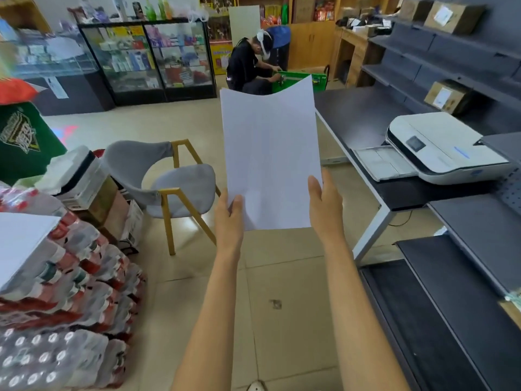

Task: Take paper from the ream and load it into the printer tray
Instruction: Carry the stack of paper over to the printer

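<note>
Both arms are stretched out over the floor, holding white paper (270,153) upright. The left hand (229,218) pinches its bottom corner, thumb in front; the right hand (324,204) grips the right edge. The printer (448,148) sits well off to the right on a dark table (358,114), its tray (380,162) sticking out.

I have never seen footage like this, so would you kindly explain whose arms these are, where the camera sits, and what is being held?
There is one picture, taken by a wide-angle camera worn on a person's head, looking forward and down. The two bare arms belong to that person. The left hand and right hand hold white paper upright by its lower corners, over the floor. To the right, on a dark table, sits a white printer with its tray pulled out towards the camera. On the left are a grey chair and stacked drink packs. Another person crouches in the background.
</note>
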A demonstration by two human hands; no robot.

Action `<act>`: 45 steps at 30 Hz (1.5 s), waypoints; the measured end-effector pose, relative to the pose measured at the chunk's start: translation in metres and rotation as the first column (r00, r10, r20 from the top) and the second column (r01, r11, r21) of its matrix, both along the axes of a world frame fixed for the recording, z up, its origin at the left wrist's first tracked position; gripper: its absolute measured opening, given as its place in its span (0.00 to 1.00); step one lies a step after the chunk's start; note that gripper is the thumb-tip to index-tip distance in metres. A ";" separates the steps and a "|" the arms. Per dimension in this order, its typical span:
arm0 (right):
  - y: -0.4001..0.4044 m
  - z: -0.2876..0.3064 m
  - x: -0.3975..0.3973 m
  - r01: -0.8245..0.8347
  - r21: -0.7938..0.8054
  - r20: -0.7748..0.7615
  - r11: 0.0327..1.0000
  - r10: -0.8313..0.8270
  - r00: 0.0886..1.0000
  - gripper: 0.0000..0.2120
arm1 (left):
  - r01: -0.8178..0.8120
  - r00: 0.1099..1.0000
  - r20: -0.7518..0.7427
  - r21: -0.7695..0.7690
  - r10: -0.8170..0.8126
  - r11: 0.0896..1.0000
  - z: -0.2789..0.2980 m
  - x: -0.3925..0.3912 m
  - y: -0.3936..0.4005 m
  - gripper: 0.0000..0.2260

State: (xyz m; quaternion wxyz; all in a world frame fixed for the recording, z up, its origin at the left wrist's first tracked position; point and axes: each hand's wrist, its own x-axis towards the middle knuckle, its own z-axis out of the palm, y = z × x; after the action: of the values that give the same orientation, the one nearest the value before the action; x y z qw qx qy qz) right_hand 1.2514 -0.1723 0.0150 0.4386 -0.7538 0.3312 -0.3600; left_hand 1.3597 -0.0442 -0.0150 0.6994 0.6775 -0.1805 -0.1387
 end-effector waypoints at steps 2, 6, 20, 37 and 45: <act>-0.008 -0.006 0.015 0.017 0.006 -0.018 1.000 -0.016 1.000 0.19 | 0.010 1.000 -0.004 0.008 -0.010 1.000 -0.006 0.017 -0.008 0.15; -0.030 -0.019 0.044 0.028 0.045 -0.044 0.999 -0.026 0.999 0.18 | 0.020 0.999 -0.036 0.044 -0.019 0.999 -0.018 0.048 -0.032 0.14; -0.201 -0.014 0.153 0.067 0.063 -0.034 0.996 -0.065 0.997 0.17 | 0.087 0.996 -0.024 0.017 -0.086 0.996 -0.012 0.162 -0.202 0.16; -0.386 -0.003 0.215 0.242 0.022 -0.039 0.970 -0.241 0.970 0.12 | 0.264 0.965 -0.020 0.035 -0.263 0.964 -0.003 0.246 -0.408 0.15; -0.449 0.006 0.250 0.421 -0.005 -0.034 0.907 -0.421 0.906 0.14 | 0.419 0.908 -0.024 0.022 -0.419 0.908 -0.004 0.299 -0.504 0.13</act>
State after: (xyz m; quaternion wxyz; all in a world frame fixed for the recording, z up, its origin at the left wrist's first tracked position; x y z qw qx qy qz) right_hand 1.5016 -0.6214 0.0206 0.3457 -0.6702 0.4940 -0.4328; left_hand 1.6588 -0.5477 -0.0194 0.6458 0.6310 -0.3131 -0.2945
